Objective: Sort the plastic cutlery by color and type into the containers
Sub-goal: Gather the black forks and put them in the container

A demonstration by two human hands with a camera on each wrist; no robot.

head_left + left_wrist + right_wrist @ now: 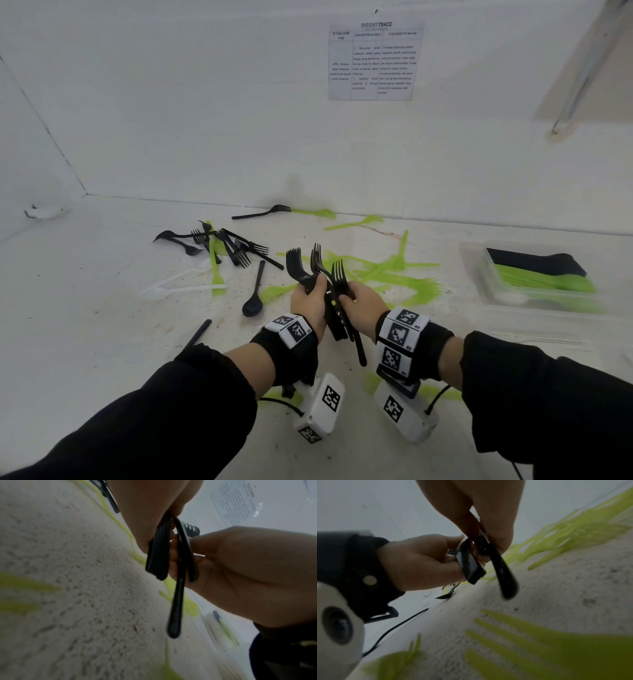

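Over the middle of the table both my hands hold black forks (323, 270), tines up and fanned. My left hand (308, 301) grips a tight stack of fork handles (157, 555). Close beside it, my right hand (364, 299) pinches a few more black forks, and one long handle (176, 608) hangs below the rest. The right wrist view shows the same stack (469, 563) in my left hand (423, 561), and the loose handle (505, 574) under my right hand (479, 507). A clear container (479, 274) at the right holds black and green cutlery in rows.
A heap of black forks (226, 243) lies at the back left, with a black spoon (255, 294) and white spoons (171, 287) nearer. Green forks (394, 274) are scattered behind my hands and under my wrists. A printed sheet (375, 61) hangs on the wall.
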